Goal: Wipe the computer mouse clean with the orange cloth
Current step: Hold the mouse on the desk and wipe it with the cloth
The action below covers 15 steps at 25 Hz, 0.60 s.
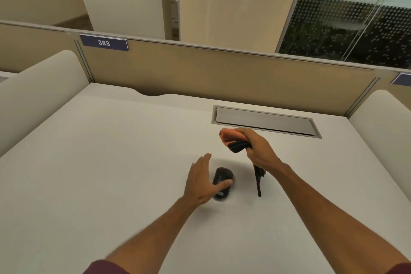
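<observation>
A black computer mouse [222,181] lies on the white desk [111,162], near the middle. My left hand [203,181] is open just left of it, fingers spread, with the thumb resting across the mouse's near side. My right hand [255,148] is raised to the right of the mouse and closed on a bunched orange cloth [228,137]. A dark cloth part [239,147] shows in the same fist, and a dark strip [258,181] hangs from the hand down to the desk.
A grey metal cable hatch [265,121] is set into the desk just behind my right hand. A beige partition [222,73] with a "383" label [104,42] closes the back. Rounded white dividers [37,93] flank both sides.
</observation>
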### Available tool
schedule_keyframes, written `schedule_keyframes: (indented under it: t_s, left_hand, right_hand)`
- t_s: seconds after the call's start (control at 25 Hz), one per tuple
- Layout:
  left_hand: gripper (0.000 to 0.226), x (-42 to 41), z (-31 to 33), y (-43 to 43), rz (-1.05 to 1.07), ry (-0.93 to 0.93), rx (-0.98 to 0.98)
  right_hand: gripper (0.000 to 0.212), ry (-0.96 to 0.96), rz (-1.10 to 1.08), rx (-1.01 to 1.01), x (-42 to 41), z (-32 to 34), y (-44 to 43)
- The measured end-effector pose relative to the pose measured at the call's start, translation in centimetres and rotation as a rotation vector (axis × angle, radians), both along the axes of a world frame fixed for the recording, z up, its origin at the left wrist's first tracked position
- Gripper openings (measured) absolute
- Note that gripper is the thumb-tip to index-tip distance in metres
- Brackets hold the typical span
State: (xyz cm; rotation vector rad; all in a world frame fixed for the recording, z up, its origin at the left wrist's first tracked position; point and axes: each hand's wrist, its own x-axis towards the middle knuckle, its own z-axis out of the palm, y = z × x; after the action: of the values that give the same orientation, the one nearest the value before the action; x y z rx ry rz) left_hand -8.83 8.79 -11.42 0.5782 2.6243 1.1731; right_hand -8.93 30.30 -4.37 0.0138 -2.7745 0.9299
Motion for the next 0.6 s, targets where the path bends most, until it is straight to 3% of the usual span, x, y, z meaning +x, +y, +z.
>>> schedule_keyframes:
  t_s: [0.2,0.36,0.6]
  left_hand:
    - [0.123,2.8,-5.0,1.7,0.002,0.046,-0.116]
    - [0.117,3.2,-6.2,2.3,0.059,0.134,-0.177]
    - [0.101,3.4,-6.9,2.5,0.085,0.226,-0.25]
  right_hand:
    - [0.058,-0.133,-0.01,0.046,1.8,-4.2,0.6]
    - [0.069,-0.206,0.014,0.04,2.3,-6.0,0.8]
    - [0.065,-0.248,0.05,0.011,2.0,-7.3,0.9]
